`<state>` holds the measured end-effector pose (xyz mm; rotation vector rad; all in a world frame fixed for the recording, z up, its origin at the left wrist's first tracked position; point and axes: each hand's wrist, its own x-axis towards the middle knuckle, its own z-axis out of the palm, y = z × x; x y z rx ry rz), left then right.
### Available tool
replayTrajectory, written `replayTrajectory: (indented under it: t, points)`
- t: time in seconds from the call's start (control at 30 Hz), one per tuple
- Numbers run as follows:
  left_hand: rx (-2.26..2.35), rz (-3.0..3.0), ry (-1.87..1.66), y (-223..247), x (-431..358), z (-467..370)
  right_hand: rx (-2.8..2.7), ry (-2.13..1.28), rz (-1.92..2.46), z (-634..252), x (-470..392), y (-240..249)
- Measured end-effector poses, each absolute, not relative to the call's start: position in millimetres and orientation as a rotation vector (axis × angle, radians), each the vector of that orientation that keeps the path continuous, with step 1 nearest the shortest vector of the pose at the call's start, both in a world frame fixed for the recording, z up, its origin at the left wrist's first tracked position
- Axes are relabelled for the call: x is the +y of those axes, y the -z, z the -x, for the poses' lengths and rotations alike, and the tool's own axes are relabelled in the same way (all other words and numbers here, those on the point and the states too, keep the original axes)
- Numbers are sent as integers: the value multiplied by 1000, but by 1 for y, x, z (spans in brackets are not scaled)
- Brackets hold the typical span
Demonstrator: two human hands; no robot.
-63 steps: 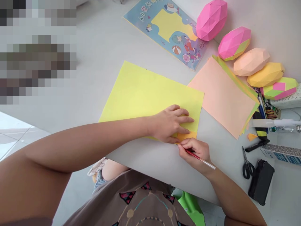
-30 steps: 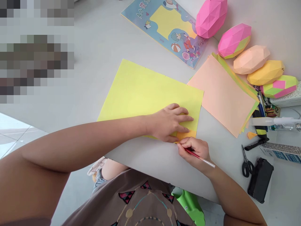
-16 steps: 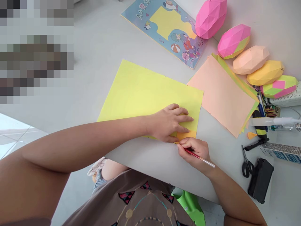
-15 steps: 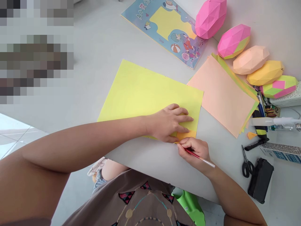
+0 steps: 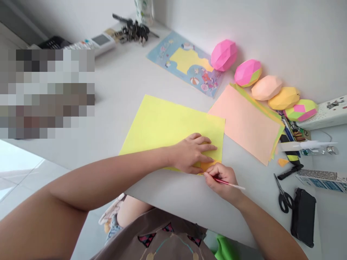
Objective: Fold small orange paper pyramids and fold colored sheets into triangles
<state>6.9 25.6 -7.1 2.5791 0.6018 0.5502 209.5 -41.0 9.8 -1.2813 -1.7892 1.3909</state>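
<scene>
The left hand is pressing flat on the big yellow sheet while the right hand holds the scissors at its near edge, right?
Not quite: the right hand holds a red pen, as the head view shows. The left hand is indeed pressing on the big yellow sheet.

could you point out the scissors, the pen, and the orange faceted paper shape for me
Scissors (image 5: 283,202): head view, handle.
Pen (image 5: 230,184): head view, barrel.
Orange faceted paper shape (image 5: 283,98): head view, middle.

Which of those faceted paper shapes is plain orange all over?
The orange shape, fourth from the left, between the peach one and the green-and-pink one; no other is orange.
</scene>
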Motion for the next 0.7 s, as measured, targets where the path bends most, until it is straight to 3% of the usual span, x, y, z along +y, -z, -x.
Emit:
replayTrajectory:
  t: [0.1,0.3,0.7]
  points:
    - [598,-2503,-533,4,26,-8,-1723,-1501,1265,-214,-40,-5]
    - [693,-1540,-699,-1,38,-4,-1508,-1750,1114,-224,-26,-3]
    - [885,-971,-879,9,68,5,-1778,-880,1097,-240,-18,7]
